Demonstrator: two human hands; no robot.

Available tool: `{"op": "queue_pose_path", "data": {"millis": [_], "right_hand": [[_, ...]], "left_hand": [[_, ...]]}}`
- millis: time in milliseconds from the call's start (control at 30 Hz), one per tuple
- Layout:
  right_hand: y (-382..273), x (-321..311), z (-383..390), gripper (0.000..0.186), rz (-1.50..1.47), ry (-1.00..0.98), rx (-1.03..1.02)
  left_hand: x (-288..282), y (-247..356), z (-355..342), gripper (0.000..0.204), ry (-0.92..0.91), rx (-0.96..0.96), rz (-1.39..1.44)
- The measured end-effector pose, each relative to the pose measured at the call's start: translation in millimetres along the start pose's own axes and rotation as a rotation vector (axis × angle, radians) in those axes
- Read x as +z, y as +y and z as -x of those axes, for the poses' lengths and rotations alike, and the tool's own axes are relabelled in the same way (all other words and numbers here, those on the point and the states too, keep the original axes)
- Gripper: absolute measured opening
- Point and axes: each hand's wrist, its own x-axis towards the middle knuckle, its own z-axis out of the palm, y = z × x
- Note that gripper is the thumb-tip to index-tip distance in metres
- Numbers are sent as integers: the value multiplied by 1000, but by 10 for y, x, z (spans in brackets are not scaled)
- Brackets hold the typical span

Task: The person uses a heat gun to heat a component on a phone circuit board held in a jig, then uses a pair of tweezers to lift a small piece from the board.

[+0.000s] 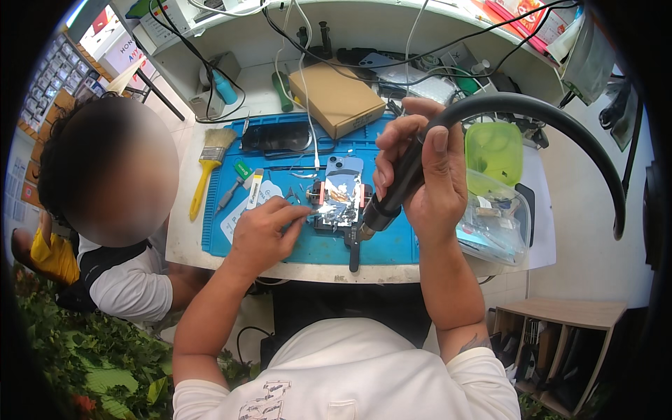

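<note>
Work in hand: a phone [341, 190] lies clamped in a small holder [329, 210] on the blue mat [392, 245], in the middle of the frame. Its back faces up, with the camera corner toward the top of the picture, and a shiny, crumpled foil covers most of it.
Done so far: the phone is fixed in the holder and covered, and the heat tool is already brought to it. I judge that the work is in an early or middle stage, because the phone does not look opened yet.
Left to do: I cannot tell if anything has come loose; no separated part of the phone is visible on the mat.
Right hand [420, 175]: closed in a fist around the black hot-air handle [399, 189], with the thumb on top. The nozzle [365, 227] points down at the lower right edge of the phone, very near to it.
Left hand [262, 234]: fingers pressed together, pinching a thin tool whose tip I cannot see clearly. It sits just left of the phone, at its left edge.
Hose [560, 119]: a thick black hose arcs from the handle to the upper right.
Around: a yellow brush [206, 168] at the left of the mat, a cardboard box [336, 98] above the phone, a green tub [493, 150] at the right.
Bench [189, 238]: white, and another person sits at its left side.
</note>
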Motion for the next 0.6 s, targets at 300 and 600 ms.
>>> {"op": "queue_pose_path", "data": {"millis": [300, 600], "right_hand": [[14, -21, 5, 48, -2, 13, 0], [13, -44, -4, 50, -4, 28, 0]], "left_hand": [[58, 48, -51, 21, 27, 48, -8], [-23, 2, -50, 29, 21, 181, -79]]}}
